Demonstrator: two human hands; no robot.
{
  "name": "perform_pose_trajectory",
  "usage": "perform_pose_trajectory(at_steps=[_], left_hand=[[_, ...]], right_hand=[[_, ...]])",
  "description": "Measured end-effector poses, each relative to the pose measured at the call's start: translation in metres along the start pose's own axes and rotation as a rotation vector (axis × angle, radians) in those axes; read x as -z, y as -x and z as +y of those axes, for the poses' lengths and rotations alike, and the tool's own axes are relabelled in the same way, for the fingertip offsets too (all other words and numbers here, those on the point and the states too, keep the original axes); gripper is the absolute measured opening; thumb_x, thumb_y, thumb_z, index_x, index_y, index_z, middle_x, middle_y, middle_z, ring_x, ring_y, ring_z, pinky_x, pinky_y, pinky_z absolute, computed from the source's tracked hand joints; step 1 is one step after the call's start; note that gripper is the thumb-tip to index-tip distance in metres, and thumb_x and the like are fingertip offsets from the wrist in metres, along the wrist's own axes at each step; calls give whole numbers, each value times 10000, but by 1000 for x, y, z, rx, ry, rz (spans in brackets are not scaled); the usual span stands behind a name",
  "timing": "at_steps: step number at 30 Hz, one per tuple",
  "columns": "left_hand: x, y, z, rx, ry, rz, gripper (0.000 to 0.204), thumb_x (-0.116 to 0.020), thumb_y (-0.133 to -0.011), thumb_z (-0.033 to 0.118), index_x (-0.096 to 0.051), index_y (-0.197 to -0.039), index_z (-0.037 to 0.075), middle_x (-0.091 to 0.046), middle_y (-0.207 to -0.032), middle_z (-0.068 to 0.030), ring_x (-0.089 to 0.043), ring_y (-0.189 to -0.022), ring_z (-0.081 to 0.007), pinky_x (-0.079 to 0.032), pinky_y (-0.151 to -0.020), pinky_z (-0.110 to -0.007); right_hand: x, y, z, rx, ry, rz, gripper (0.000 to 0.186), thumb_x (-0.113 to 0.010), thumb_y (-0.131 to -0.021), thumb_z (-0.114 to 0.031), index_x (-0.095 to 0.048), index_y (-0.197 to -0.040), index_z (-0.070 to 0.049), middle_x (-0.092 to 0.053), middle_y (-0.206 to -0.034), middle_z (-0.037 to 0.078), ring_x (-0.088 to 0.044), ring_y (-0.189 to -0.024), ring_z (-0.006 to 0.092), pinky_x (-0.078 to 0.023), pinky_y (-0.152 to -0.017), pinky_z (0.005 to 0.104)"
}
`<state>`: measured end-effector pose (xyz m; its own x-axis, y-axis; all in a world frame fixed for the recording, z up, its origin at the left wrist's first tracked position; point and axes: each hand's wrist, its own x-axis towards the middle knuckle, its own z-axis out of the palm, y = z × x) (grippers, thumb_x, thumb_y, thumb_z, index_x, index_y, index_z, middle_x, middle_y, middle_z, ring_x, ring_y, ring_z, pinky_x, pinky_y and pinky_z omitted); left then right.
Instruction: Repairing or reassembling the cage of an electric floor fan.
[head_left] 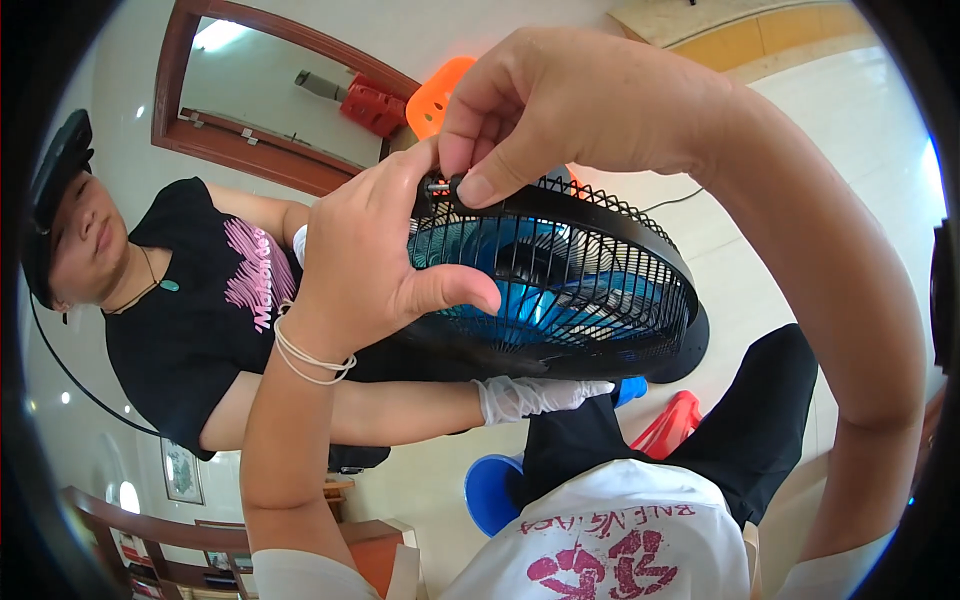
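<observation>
A black fan (650, 275) with a wire guard and blue blades is in front of me, held at an angle. My left hand (385, 255) grips the upper left of its rim, thumb stretched out over the grille. At the top of the rim, my right hand (510, 135) pinches at a small metal screw or pin (440, 187) on a black clamp, thumb pressing beside it. The fingertips of my left hand are partly hidden behind that spot. Below the fan, a co-worker's gloved hand (530, 398) supports it.
A co-worker (160, 310) in a black cap and shirt is at the left. An orange stool (430, 95) is behind the fan. A blue bucket (490, 490) and a red plastic item (670, 425) are low near my legs. Wooden furniture (125, 530) lines the lower left.
</observation>
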<state>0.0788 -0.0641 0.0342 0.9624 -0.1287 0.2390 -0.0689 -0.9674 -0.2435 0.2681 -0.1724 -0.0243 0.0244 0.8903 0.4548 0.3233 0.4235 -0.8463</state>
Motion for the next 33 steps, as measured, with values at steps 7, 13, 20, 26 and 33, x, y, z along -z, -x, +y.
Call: perform_pose_trajectory(at_steps=[7, 13, 20, 26, 33], left_hand=[[-4, 10, 1, -20, -42, 72, 982, -612, -641, 778, -531, -1141, -64, -623, -868, -175, -632, -782, -355, -509, -681, -373], [1, 8, 4, -7, 4, 43, 969, -587, -656, 788, -531, -1114, -64, -594, -830, -161, -604, -735, -343, -490, -647, -368], [11, 9, 4, -10, 52, -38, 951, -565, -673, 794, -508, -1070, -69, -563, -839, -164, -589, -751, -354, -476, -644, -385], [14, 11, -1, -74, 2, -22, 1022, -560, -690, 792, -469, -1168, -107, -581, -913, -221, -601, -852, -400, -491, -728, -419], [25, 5, 0, -13, 31, -110, 1064, -565, -682, 803, -448, -1224, -105, -593, -975, -248, -610, -919, -409, -497, -784, -431]], right_hand=[[-6, 4, -8, -13, 80, 15, 243, -758, -747, -156, -701, -919, 6, -677, -803, 39, -618, -758, 112, -499, -710, 252], [-8, 6, -18, -29, 154, 34, 243, -765, -738, -168, -706, -904, -1, -676, -785, 41, -619, -732, 119, -502, -696, 259], [-11, 4, -13, 101, 90, 24, 194, -753, -764, -85, -689, -909, 26, -672, -775, 37, -616, -717, 96, -504, -689, 234], [-13, 6, -13, 95, 2, 44, 185, -743, -787, -62, -680, -934, 30, -666, -802, 25, -615, -752, 76, -506, -714, 225], [-10, 6, -13, 32, -43, 39, 167, -728, -801, -42, -683, -947, 25, -666, -827, 20, -616, -768, 76, -510, -736, 221]])
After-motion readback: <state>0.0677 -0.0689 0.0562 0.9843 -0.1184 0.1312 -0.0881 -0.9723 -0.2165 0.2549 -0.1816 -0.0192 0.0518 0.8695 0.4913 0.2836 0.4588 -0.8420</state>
